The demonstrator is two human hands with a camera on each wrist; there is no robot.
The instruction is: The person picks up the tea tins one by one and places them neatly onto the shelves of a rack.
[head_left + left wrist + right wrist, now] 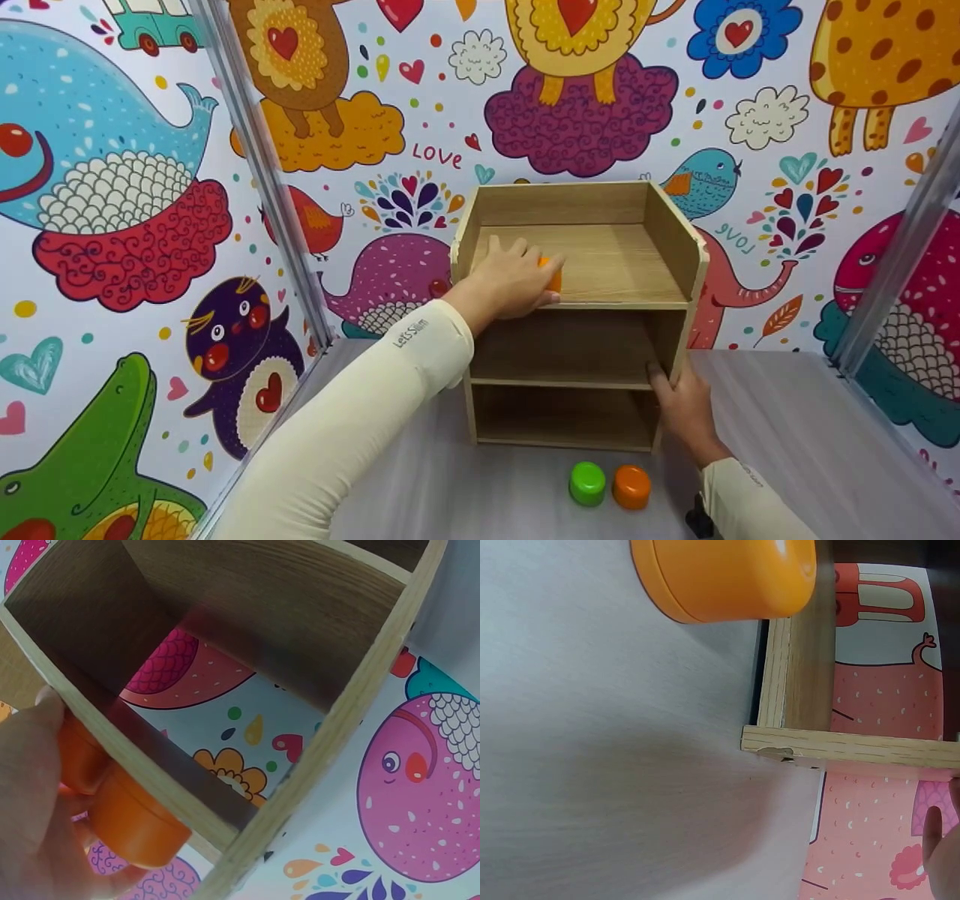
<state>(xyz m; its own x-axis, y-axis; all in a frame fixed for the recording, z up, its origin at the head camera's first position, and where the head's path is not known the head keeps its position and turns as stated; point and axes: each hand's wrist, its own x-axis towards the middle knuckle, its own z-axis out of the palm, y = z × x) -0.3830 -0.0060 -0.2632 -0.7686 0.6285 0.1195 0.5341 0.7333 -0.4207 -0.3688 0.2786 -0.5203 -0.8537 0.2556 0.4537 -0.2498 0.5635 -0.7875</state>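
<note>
My left hand (514, 279) is at the top tier of a wooden three-tier shelf (551, 381), holding two small round orange containers (139, 817) close together. They sit by the front edge of the top board, and in the head view the hand hides most of them. In the left wrist view, the thumb lies near the board's edge while fingers reach round below the containers. Farther down, my right hand (686, 405) grips the shelf's right side panel, its thumb over the front edge. Fingertips (932, 834) show outside that panel in the right wrist view.
A green round container (587, 484) and another orange one (631, 487) stand on the grey table (780, 427) in front of the shelf. Printed cartoon walls (420, 120) enclose the back and sides, with metal corner posts (262, 165).
</note>
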